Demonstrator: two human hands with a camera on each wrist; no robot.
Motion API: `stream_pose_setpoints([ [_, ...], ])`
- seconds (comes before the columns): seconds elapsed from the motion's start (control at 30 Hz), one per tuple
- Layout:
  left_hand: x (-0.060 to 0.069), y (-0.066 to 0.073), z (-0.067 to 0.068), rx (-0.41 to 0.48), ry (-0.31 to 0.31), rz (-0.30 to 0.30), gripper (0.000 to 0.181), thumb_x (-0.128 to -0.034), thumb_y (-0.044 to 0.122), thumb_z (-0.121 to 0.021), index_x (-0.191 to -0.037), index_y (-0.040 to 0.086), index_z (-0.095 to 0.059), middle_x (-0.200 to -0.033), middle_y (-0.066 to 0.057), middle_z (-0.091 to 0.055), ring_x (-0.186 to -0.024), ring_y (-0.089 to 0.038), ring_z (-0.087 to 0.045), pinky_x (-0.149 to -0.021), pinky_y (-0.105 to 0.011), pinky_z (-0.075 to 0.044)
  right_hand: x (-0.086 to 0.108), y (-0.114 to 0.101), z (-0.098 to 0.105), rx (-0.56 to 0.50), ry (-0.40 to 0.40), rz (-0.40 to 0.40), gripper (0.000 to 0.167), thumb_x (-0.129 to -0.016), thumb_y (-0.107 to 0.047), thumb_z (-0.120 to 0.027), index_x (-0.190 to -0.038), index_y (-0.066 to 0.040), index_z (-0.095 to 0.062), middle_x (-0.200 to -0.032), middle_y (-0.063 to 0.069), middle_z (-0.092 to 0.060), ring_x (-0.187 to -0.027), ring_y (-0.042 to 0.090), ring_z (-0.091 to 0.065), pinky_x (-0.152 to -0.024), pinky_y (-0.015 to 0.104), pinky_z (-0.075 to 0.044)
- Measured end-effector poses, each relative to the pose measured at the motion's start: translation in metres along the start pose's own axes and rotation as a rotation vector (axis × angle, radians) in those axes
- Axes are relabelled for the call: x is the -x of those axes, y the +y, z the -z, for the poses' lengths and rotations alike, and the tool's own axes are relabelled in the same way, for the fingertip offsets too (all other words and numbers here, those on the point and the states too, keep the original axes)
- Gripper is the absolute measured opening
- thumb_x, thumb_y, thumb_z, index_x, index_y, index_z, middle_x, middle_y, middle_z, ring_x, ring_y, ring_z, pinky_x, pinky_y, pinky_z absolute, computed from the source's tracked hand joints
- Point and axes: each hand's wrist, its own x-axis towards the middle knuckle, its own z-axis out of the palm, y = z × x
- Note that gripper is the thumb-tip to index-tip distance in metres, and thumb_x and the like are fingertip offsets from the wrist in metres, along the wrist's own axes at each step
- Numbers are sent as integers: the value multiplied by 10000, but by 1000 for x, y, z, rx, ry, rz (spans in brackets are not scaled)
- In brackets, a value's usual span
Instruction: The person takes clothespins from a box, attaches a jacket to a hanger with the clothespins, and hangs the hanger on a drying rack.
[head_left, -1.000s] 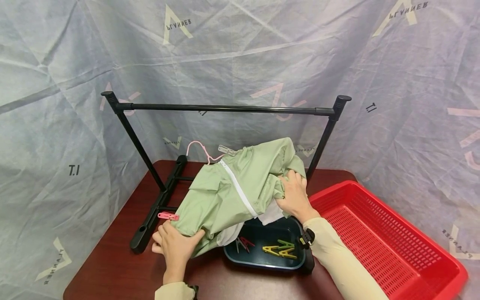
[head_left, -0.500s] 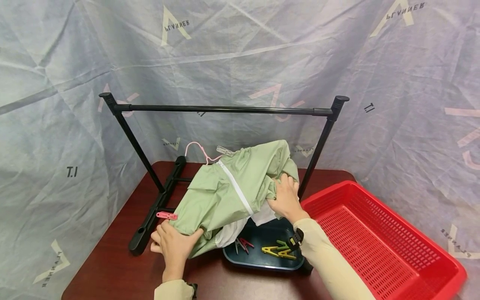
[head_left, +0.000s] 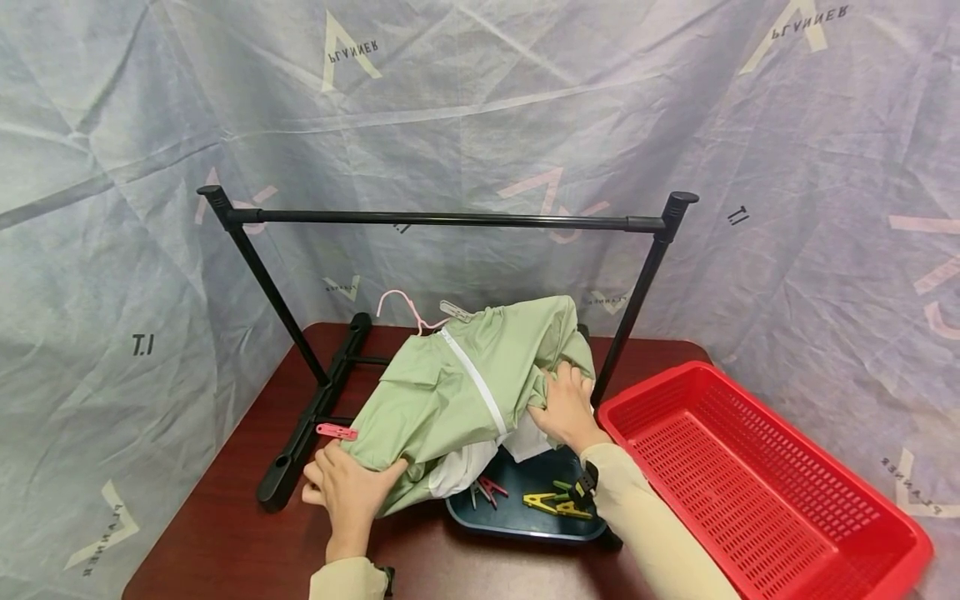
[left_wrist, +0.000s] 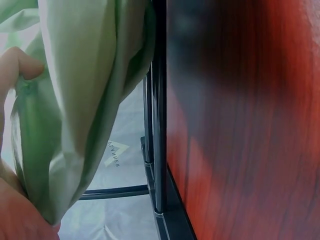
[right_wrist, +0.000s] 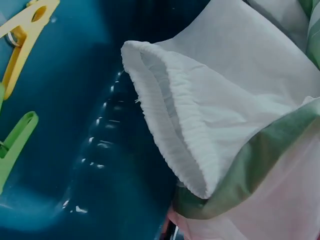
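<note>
A light green jacket (head_left: pixel 442 392) with a white zipper and white lining is held tilted above the table. My left hand (head_left: pixel 348 492) grips its near left edge, thumb on top of the cloth; the left wrist view shows the green fabric (left_wrist: pixel 85 100) between thumb and fingers. On the right, my right hand (head_left: pixel 566 408) grips a bunched part of the jacket. A pink hanger (head_left: pixel 416 315) sticks out of the collar beside a white clothespin (head_left: pixel 454 312). One pink clothespin (head_left: pixel 336 432) is at the left edge. A white elastic cuff (right_wrist: pixel 175 120) hangs in the right wrist view.
Behind the jacket stands a black rack (head_left: pixel 450 218) with a horizontal bar. A dark blue tray (head_left: pixel 517 527) holding several clothespins (head_left: pixel 551 502) lies partly under the jacket. To the right is a red basket (head_left: pixel 750 475). The table (head_left: pixel 225 508) is dark red.
My right hand has moved left and slightly down, drawing the jacket's right side with it. The hanger and collar have dropped slightly. My left hand has stayed nearly still.
</note>
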Motion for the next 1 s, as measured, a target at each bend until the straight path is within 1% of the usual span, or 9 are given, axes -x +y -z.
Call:
stream_pose_setpoints([
  [0.23,0,1,-3,-14,-20,7,911,-467,359,-943,-1064,-86,-417,-955,-257,-403,-952,-473,-318,-788,-656,-173,5,3,-10,25,-46,-37,647,-826,-412,-622,-1319,5,-571,-1083,207,-446,-982,381,-402,-774,525,-277],
  [0.5,0,1,-3,-13,-29,3,918,-460,354,-952,-1062,-83,-415,-957,-257,-404,-951,-472,-317,-790,-656,-169,9,6,-18,28,-63,-53,692,-826,-469,-608,-1327,7,-576,-1146,225,-462,-1012,392,-411,-788,537,-290],
  [0.73,-1,-2,-5,-18,-34,1,916,-460,362,-951,-1055,-80,-412,-947,-253,-402,-943,-468,-316,-791,-654,-165,11,6,-18,40,-98,-69,731,-813,-522,-605,-1320,4,-579,-1207,236,-463,-1097,412,-423,-810,545,-303],
  [0.87,-1,-3,-5,-20,-31,-4,921,-452,360,-956,-1051,-80,-413,-944,-252,-401,-939,-467,-317,-790,-654,-165,12,7,-18,50,-118,-67,739,-819,-565,-593,-1319,-21,-582,-1212,236,-463,-1108,413,-430,-820,557,-302],
  [1.0,-1,-3,-5,-27,-41,0,924,-455,359,-960,-1054,-80,-411,-949,-251,-396,-943,-469,-313,-794,-654,-164,13,8,-17,57,-149,-68,737,-834,-594,-580,-1304,-27,-589,-1212,230,-466,-1112,408,-437,-820,563,-304],
])
